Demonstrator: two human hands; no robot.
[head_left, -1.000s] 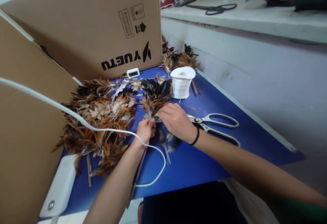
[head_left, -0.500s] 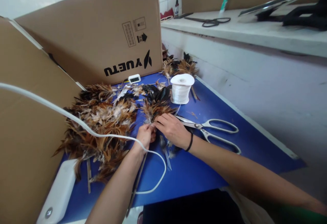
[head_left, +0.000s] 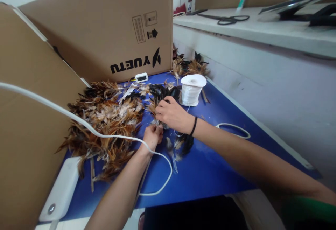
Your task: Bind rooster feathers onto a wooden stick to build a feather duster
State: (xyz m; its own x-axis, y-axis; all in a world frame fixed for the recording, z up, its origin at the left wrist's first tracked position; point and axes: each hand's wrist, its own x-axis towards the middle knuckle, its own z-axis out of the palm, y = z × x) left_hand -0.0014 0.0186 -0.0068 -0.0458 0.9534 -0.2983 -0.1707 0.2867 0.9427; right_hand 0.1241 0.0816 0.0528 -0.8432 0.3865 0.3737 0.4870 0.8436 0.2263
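My left hand is closed around the lower end of a feather bunch, whose thin stick runs down below the fist. Over the brown and black feathers of this bunch, my right hand has its fingers curled in; the fingertips are partly hidden. A spool of white ribbon stands upright just beyond the right hand. Under my right forearm lie scissors, with one handle loop showing. Loose dark feathers rest near my right wrist.
Many brown feather bunches are heaped on the left of the blue table. A white cable crosses in front of my left forearm. Cardboard walls the back and left. A white power bank lies at the left edge.
My right hand has moved up from beside the left hand onto the feathers. My right forearm now covers most of the scissors. The left hand keeps its hold; the view has shifted slightly.
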